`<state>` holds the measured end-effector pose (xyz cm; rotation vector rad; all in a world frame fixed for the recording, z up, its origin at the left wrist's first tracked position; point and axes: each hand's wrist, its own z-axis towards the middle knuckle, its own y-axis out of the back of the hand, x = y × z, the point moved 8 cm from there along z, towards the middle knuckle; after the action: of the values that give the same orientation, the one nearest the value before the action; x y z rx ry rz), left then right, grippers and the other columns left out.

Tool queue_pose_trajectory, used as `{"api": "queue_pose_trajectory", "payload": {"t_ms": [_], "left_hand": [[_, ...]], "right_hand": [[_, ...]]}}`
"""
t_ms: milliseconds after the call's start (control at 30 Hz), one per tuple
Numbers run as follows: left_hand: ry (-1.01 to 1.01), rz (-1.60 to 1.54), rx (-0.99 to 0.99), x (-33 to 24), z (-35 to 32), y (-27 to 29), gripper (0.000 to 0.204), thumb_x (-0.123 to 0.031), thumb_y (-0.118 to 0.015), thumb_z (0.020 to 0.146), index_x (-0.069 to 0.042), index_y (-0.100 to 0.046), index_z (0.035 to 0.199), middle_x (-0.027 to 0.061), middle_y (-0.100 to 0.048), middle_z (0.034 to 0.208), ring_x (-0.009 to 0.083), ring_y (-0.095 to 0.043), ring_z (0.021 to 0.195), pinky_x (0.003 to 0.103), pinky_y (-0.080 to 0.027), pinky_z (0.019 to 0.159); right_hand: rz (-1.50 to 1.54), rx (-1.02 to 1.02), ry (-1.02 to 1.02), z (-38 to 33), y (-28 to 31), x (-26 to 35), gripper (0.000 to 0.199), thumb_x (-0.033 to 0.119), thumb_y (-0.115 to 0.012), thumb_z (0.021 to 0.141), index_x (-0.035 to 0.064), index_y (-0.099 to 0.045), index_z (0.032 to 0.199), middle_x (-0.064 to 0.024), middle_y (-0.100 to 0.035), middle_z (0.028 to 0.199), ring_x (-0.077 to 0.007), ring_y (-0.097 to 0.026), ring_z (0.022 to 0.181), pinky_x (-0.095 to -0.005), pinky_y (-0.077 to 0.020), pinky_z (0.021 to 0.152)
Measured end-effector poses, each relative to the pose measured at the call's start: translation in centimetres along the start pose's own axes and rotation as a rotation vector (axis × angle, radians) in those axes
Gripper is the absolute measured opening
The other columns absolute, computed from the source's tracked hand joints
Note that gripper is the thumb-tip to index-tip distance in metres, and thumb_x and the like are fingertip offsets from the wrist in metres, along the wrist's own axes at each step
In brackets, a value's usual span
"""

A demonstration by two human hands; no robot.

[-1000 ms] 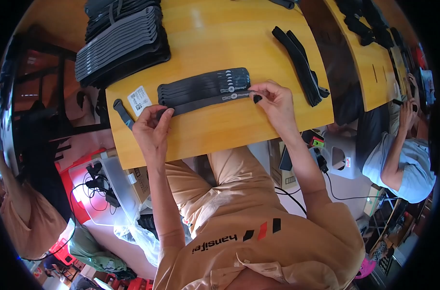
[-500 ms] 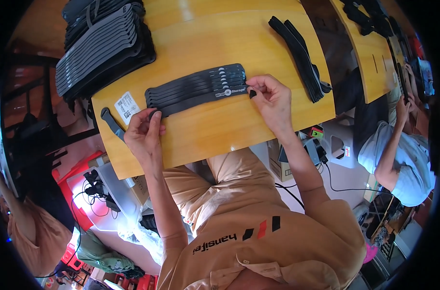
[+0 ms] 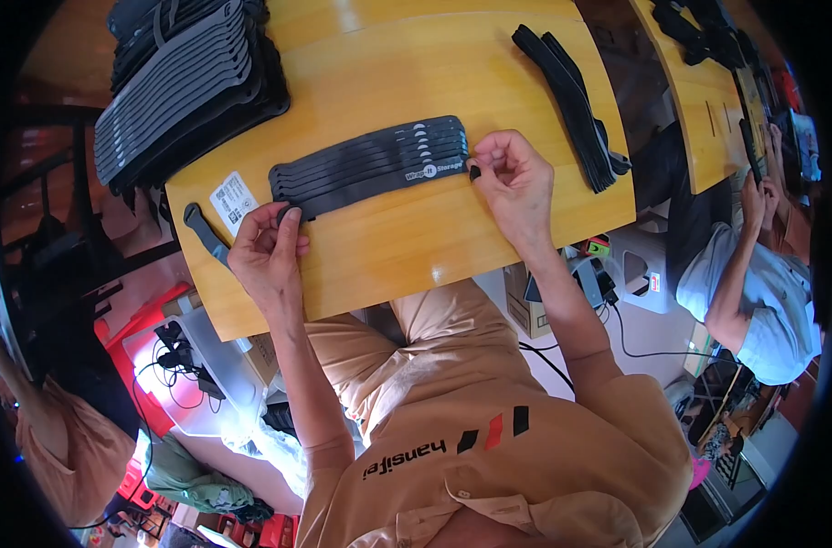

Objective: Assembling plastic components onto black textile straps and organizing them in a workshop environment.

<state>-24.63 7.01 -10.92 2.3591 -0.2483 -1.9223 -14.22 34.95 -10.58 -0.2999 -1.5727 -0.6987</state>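
Several black straps [image 3: 370,164] lie overlapped in a fanned, stepped row on the table, white print along their right part. My left hand [image 3: 268,251] is closed in a pinch on the near left corner of the nearest strap. At the right end, the thumb and fingers of my right hand [image 3: 516,183] pinch that strap's near right corner. A small dark patch shows at the right fingertips; I cannot tell what it is. Left of the row lie a white printed label [image 3: 234,203] and a single dark strap [image 3: 204,233] with a looped end.
A tall stack of black straps [image 3: 183,100] stands at the far left of the wooden table [image 3: 388,260]. A long black strap bundle [image 3: 571,110] lies at the right. Another person [image 3: 749,283] works at a neighbouring table. A plastic bin [image 3: 219,365] with cables is below left.
The strap row and my left hand shift slightly left in the picture, as do the stack and label. Both hands keep their pinch on the ends.
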Motion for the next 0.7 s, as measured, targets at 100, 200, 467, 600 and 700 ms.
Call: {"api": "queue_pose_trajectory", "payload": {"t_ms": [100,200,467,600,700], "left_hand": [[-0.002,0.005,-0.003,-0.11,0.02,-0.11,0.012,0.0,-0.065,0.08,0.003,-0.06,0.09,0.0005,-0.055,0.068,0.0051,-0.052,0.053,0.017,-0.043,0.048],[-0.003,-0.004,-0.003,0.16,0.1,-0.05,0.012,0.0,-0.065,0.08,0.003,-0.06,0.09,0.0009,-0.055,0.069,0.0051,-0.052,0.053,0.017,-0.043,0.047],[-0.027,0.005,-0.011,0.07,0.18,-0.08,0.014,0.001,-0.065,0.079,0.002,-0.058,0.091,0.0028,-0.058,0.073,0.0056,-0.054,0.054,0.017,-0.045,0.047],[-0.027,-0.008,-0.002,0.15,0.19,-0.13,0.013,0.001,-0.066,0.079,0.002,-0.058,0.09,0.0031,-0.059,0.074,0.006,-0.055,0.055,0.017,-0.045,0.047],[-0.042,-0.009,0.008,0.06,0.17,-0.23,0.013,0.001,-0.065,0.08,0.002,-0.058,0.09,0.0028,-0.059,0.074,0.0059,-0.055,0.054,0.017,-0.045,0.047]], "right_hand": [[0.017,0.002,-0.026,-0.04,0.05,-0.37,0.02,-0.012,-0.059,0.075,0.0016,-0.055,0.089,0.0025,-0.054,0.076,-0.0016,-0.049,0.068,-0.0138,-0.041,0.062],[-0.007,-0.001,-0.035,-0.08,0.08,-0.22,0.02,-0.012,-0.06,0.075,0.0017,-0.055,0.089,0.0023,-0.055,0.076,-0.0016,-0.05,0.068,-0.0138,-0.0414,0.061],[0.045,-0.086,-0.005,0.04,0.3,-0.07,0.015,-0.01,-0.063,0.071,-0.0004,-0.057,0.082,0.0003,-0.056,0.066,-0.0029,-0.05,0.06,-0.0166,-0.0432,0.054],[0.051,-0.086,-0.009,0.09,0.24,-0.08,0.016,-0.01,-0.063,0.071,-0.0004,-0.057,0.081,0.0001,-0.056,0.065,-0.0032,-0.05,0.059,-0.0171,-0.0432,0.054],[0.031,-0.081,-0.005,0.07,0.31,-0.04,0.016,-0.01,-0.063,0.07,-0.0004,-0.057,0.081,-0.0004,-0.055,0.065,-0.0036,-0.05,0.059,-0.0178,-0.0433,0.053]]}}
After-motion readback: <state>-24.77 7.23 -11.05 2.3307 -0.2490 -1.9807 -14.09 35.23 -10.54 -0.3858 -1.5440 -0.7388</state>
